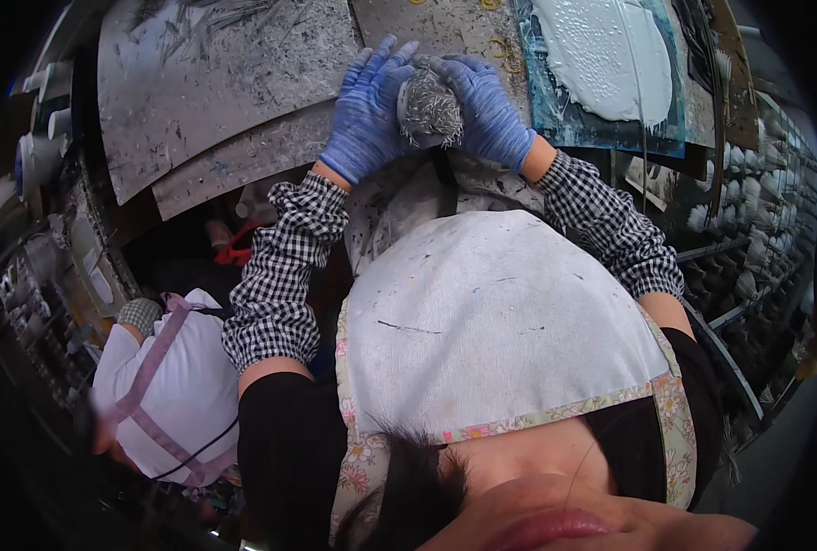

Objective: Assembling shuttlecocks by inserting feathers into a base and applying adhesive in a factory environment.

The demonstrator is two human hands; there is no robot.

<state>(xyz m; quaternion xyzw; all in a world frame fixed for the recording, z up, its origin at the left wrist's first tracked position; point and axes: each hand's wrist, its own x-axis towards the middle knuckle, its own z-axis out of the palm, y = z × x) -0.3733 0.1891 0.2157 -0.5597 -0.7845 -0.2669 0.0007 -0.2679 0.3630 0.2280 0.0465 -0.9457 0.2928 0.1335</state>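
Between my two hands, at the near edge of the worktable, is a round bundle of fine grey strands (430,106) whose tangled ends face me. My left hand (364,118), in a blue knitted glove, presses the bundle's left side; its fingers reach up and away from me. From the right, my right hand (493,112), gloved alike, curls around the other side. The far side of the bundle and some fingertips are hidden, so I cannot tell whether a band or cup surrounds it.
A grey stained board (216,87) with loose strands lies left. On the right, thick white paste (606,55) covers a blue-edged sheet (555,129). Small yellow rings (500,48) lie beyond my right hand. A rack with pale tufts (748,207) stands far right; another person (174,386) is at left.
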